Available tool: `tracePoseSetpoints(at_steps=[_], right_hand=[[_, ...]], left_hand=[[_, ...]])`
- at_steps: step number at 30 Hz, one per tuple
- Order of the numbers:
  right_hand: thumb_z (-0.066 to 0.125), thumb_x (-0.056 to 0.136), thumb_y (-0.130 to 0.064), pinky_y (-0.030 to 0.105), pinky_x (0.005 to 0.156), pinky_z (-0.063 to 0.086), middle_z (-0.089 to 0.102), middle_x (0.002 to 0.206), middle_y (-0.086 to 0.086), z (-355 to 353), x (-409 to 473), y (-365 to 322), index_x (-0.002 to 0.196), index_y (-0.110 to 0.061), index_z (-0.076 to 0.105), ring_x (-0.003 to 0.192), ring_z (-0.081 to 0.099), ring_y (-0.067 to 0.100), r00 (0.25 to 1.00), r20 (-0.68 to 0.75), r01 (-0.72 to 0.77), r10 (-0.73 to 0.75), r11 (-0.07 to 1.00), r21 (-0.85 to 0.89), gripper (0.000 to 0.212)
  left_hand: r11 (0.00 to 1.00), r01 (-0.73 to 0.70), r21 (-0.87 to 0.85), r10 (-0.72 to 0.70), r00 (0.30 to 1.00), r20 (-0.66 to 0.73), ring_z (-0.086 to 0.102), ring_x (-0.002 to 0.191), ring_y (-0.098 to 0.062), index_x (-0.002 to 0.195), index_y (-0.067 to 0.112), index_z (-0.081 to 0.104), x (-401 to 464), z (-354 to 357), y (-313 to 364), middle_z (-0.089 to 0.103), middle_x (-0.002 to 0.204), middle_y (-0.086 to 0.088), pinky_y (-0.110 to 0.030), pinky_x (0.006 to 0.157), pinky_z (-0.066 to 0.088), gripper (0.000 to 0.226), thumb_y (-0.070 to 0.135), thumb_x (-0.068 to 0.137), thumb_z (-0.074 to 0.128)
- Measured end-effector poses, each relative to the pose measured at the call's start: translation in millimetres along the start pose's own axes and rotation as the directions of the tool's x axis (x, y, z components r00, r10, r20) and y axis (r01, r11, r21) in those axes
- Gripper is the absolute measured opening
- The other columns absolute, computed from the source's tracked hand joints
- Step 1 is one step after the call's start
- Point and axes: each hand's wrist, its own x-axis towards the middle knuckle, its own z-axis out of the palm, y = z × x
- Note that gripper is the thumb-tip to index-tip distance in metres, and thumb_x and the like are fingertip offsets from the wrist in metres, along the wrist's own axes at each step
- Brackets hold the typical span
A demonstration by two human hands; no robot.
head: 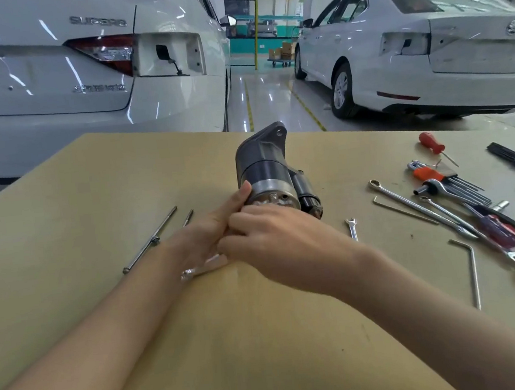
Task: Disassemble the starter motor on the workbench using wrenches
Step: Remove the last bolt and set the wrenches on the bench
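Bare metal shows at the near end of the starter motor [271, 174], where the right hand [274, 244] curls its fingers against the end cap; what it pinches there I cannot tell. The left hand [212, 231] braces the motor's left side, thumb on the barrel, with a small wrench [202, 268] under it. The motor lies mid-workbench [91, 196]. It looks heavy, rigid and smooth, best gripped around the barrel. Behind it, a white car [62, 72] reads "SUPERB".

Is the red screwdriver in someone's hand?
No, the red screwdriver lies alone on the workbench, far from both hands at the starter motor.
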Motion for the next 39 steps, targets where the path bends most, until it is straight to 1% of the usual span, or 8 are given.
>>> tracePoseSetpoints(at_steps=[3,7,11,14,17,23,30,39], right_hand=[[0.060,0.088,-0.002,0.022,0.072,0.040,0.058,0.084,0.004,6,-22,-3,0.102,-0.007,0.067,0.075,0.051,0.018,0.988,-0.145,-0.040,0.063,0.987,0.158,0.016],[0.056,0.093,-0.017,0.016,0.061,0.046,0.059,0.076,-0.006,5,-49,0,0.096,-0.013,0.060,0.064,0.052,0.008,0.818,-0.309,-0.176,0.486,0.722,0.669,0.006],[0.058,0.093,-0.011,0.027,0.054,0.045,0.062,0.061,-0.002,2,-64,33,0.101,-0.020,0.060,0.053,0.054,0.010,0.437,-0.023,-0.361,0.899,0.199,0.911,0.011],[0.057,0.093,-0.011,0.034,0.061,0.040,0.063,0.060,-0.002,7,-77,63,0.121,-0.014,0.052,0.054,0.052,0.012,0.297,0.141,-0.574,0.944,0.059,0.817,0.029],[0.055,0.092,-0.010,0.033,0.066,0.042,0.066,0.076,0.011,15,-87,75,0.133,-0.010,0.043,0.066,0.051,0.021,0.267,0.207,-0.764,0.941,0.076,0.641,0.042],[0.052,0.093,-0.009,0.024,0.049,0.036,0.067,0.082,0.015,22,-93,81,0.131,-0.008,0.044,0.061,0.052,0.013,0.260,0.181,-0.861,0.948,0.143,0.488,0.039],[0.053,0.092,-0.011,0.028,0.066,0.034,0.061,0.095,0.012,26,-99,86,0.131,-0.008,0.046,0.087,0.052,0.023,0.244,0.237,-0.897,0.940,0.127,0.423,0.040],[0.053,0.094,-0.010,0.033,0.068,0.043,0.068,0.069,0.007,17,-88,82,0.122,-0.005,0.056,0.057,0.050,0.013,0.291,0.132,-0.804,0.947,0.167,0.571,0.029]], left_hand=[[0.945,0.148,-0.293,-0.098,0.979,0.176,0.069,0.061,-0.021,0.099,-0.007,0.068,-10,10,6,0.069,0.071,-0.015,-0.027,0.053,0.057,0.056,0.045,0.090,0.050],[0.969,0.003,-0.247,0.011,0.998,0.055,0.069,0.085,-0.026,0.120,0.000,0.057,-1,10,1,0.068,0.103,-0.019,-0.039,0.073,0.061,0.060,0.043,0.079,0.054],[0.993,-0.036,-0.111,0.029,0.998,-0.059,0.065,0.096,-0.029,0.118,0.008,0.065,-2,14,2,0.067,0.108,-0.017,-0.043,0.080,0.058,0.058,0.046,0.075,0.063],[0.955,-0.229,0.186,0.281,0.899,-0.337,0.068,0.077,-0.014,0.091,0.017,0.075,-2,22,4,0.072,0.088,-0.004,-0.035,0.073,0.056,0.035,0.049,0.078,0.068],[0.859,-0.320,0.400,0.489,0.744,-0.455,0.066,0.091,-0.008,0.108,0.022,0.061,-5,30,3,0.067,0.103,0.005,-0.033,0.084,0.055,0.061,0.060,0.062,0.069],[0.895,-0.287,0.342,0.420,0.803,-0.423,0.066,0.105,-0.019,0.117,0.029,0.055,-15,44,2,0.059,0.121,0.010,-0.047,0.090,0.054,0.088,0.055,0.038,0.084],[0.949,-0.303,0.082,0.313,0.896,-0.316,0.066,0.102,-0.023,0.136,0.013,0.049,-16,37,9,0.053,0.136,-0.006,-0.040,0.079,0.056,0.062,-0.006,0.079,0.066],[0.941,-0.309,0.141,0.339,0.868,-0.362,0.064,0.109,-0.019,0.136,0.019,0.048,-15,44,4,0.053,0.135,-0.001,-0.044,0.090,0.054,0.091,0.032,0.055,0.086]])
